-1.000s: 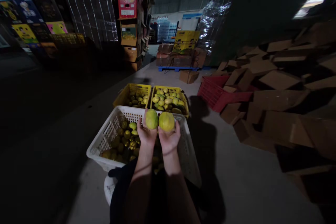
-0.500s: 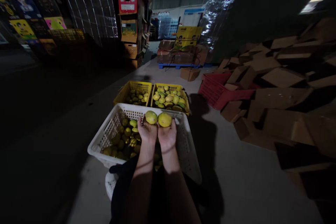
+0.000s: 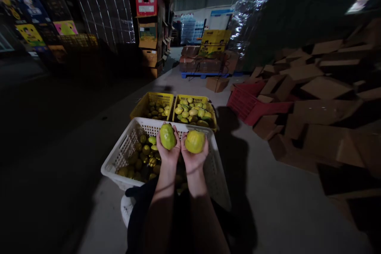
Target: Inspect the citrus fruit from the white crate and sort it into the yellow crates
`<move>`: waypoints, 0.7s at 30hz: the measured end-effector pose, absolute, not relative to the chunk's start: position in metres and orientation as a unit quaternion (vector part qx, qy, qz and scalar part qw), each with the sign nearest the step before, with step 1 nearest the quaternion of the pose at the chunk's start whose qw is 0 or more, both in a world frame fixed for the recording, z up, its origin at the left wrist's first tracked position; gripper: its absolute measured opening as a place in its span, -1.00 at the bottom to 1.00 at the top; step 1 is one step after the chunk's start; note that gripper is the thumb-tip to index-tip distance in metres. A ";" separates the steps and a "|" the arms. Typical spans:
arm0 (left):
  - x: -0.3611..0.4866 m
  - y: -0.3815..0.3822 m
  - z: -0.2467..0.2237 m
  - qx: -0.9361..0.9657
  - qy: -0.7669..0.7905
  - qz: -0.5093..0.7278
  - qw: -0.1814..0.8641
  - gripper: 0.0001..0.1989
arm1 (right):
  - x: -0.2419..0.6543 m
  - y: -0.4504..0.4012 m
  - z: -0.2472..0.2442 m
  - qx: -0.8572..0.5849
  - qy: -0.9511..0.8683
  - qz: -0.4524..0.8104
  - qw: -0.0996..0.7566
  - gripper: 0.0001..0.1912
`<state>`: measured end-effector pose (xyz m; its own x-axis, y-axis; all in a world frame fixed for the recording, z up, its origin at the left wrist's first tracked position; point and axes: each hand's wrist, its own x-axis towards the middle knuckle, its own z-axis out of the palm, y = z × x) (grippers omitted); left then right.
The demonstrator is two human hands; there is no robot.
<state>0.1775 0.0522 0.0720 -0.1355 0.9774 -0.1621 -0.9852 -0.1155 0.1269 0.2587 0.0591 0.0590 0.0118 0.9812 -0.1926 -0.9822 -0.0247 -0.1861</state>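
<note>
My left hand [image 3: 169,154] cups a green fruit [image 3: 168,136], palm up, above the white crate [image 3: 218,166]. Right beside it, my right hand [image 3: 194,159] holds a yellower fruit [image 3: 195,141] in its palm. Green and yellow fruits [image 3: 145,150] lie in the left part of the white crate below. Behind that crate stand two yellow crates side by side; the right yellow crate [image 3: 213,116] and the left yellow crate [image 3: 139,107] both hold similar fruits.
On the right, a red crate [image 3: 244,103] stands against a heap of cardboard boxes [image 3: 324,113]. Farther back are a blue pallet [image 3: 204,75] with boxes and a tall box stack [image 3: 149,31]. My white shoe [image 3: 126,209] is beside the white crate.
Both fruits have turned in my hands and now stand more upright, looking larger. The right hand has shifted slightly to the right, and the view has moved a little.
</note>
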 end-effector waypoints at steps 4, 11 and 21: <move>0.175 0.045 0.076 0.010 0.118 0.727 0.676 -0.82 | 0.260 0.055 0.061 -0.153 -0.044 0.700 0.696 -0.76; 0.179 0.036 0.082 0.059 0.178 0.703 0.686 -0.67 | 0.264 0.052 0.060 -0.128 -0.083 0.699 0.699 -0.77; 0.179 0.045 0.078 0.009 0.090 0.726 0.682 -0.71 | 0.262 0.056 0.055 -0.085 -0.060 0.701 0.705 -0.80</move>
